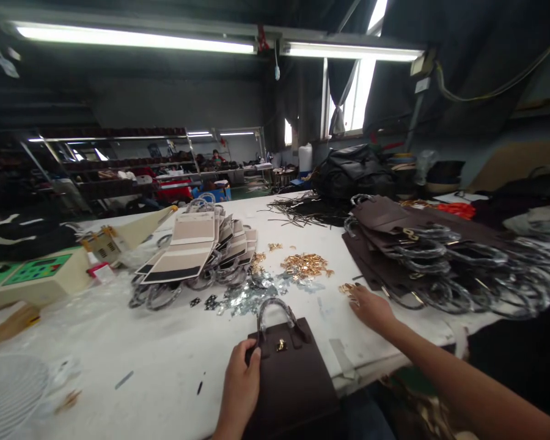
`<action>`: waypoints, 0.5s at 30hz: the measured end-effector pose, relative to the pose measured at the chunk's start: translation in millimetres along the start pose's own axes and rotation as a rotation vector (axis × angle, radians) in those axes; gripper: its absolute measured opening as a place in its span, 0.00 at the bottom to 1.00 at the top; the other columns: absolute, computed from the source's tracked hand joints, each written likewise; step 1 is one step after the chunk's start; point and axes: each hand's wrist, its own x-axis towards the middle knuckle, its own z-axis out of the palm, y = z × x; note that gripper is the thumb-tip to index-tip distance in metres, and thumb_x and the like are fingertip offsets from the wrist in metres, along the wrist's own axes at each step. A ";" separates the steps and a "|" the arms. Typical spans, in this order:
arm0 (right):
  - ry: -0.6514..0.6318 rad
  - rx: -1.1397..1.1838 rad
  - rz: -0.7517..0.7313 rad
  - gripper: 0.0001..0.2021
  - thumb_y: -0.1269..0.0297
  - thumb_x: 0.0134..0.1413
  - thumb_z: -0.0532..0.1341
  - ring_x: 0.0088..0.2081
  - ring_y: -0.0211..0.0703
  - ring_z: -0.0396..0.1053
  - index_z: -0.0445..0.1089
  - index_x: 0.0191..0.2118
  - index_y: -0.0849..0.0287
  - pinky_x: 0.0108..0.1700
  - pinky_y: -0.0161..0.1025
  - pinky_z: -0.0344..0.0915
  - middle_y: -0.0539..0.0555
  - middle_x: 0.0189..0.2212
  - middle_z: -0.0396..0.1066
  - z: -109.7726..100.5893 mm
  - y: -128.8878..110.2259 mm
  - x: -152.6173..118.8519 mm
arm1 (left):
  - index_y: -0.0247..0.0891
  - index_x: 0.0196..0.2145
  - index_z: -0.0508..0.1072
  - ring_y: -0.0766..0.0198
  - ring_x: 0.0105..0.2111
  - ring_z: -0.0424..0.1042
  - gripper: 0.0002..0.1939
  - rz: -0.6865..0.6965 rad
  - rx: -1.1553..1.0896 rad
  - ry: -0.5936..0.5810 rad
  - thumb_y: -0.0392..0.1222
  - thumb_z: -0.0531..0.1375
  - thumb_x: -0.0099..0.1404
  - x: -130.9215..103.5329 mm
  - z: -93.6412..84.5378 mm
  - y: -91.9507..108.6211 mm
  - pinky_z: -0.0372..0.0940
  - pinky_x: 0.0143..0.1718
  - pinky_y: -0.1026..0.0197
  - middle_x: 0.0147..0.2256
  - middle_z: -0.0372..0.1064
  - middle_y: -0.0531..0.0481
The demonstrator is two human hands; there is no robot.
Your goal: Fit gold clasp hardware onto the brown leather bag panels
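Observation:
My left hand point(241, 379) grips the upper left edge of a dark brown handbag panel point(293, 391), thumb on its face and fingers behind. The panel lies at the table's front edge. Its wrapped handle point(275, 305) stands up at the top, and a small gold clasp piece point(281, 345) sits below the handle. Off to the right, my right hand point(371, 310) reaches over the table with its fingers stretched out, the tips touching a little cluster of small gold metal pieces point(347, 287). Whether a piece is between those fingertips is too small to tell.
Beyond the panel lie a heap of gold pieces point(305, 266) and scattered silver plates point(252, 293). Beige panels with handles point(197, 244) are stacked left, brown ones point(385, 226) right. Black strips point(302, 208) lie at the back; a machine with green panels point(36, 269) stands left.

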 end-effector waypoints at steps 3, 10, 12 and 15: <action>-0.047 -0.034 0.017 0.16 0.71 0.59 0.57 0.47 0.53 0.74 0.75 0.51 0.59 0.46 0.45 0.66 0.63 0.54 0.73 -2.3 4.8 17.2 | 0.40 0.39 0.73 0.45 0.47 0.72 0.19 0.010 -0.011 0.069 0.57 0.55 0.62 -1.8 5.4 6.0 0.64 0.52 0.45 0.42 0.74 0.42; -0.056 0.110 -0.062 0.10 0.68 0.59 0.58 0.45 0.51 0.75 0.78 0.36 0.58 0.46 0.43 0.67 0.59 0.42 0.79 -11.7 -9.6 3.6 | 0.43 0.28 0.63 0.55 0.32 0.66 0.20 -0.048 0.023 0.161 0.62 0.61 0.60 -6.8 7.1 12.6 0.61 0.38 0.55 0.27 0.64 0.54; -0.064 0.195 -0.094 0.13 0.63 0.64 0.56 0.43 0.48 0.76 0.78 0.42 0.58 0.45 0.41 0.69 0.57 0.41 0.80 -15.1 -28.1 -15.1 | 0.43 0.27 0.62 0.57 0.31 0.64 0.21 -0.087 -0.010 0.156 0.62 0.60 0.61 -7.1 7.4 10.8 0.60 0.36 0.57 0.26 0.61 0.55; -0.069 0.564 -0.092 0.18 0.53 0.66 0.55 0.38 0.47 0.78 0.77 0.47 0.57 0.40 0.39 0.73 0.56 0.38 0.80 -14.6 -80.2 -53.6 | 0.43 0.27 0.61 0.58 0.30 0.64 0.19 -0.102 -0.057 0.171 0.58 0.60 0.63 -9.4 8.9 11.3 0.58 0.35 0.59 0.25 0.60 0.56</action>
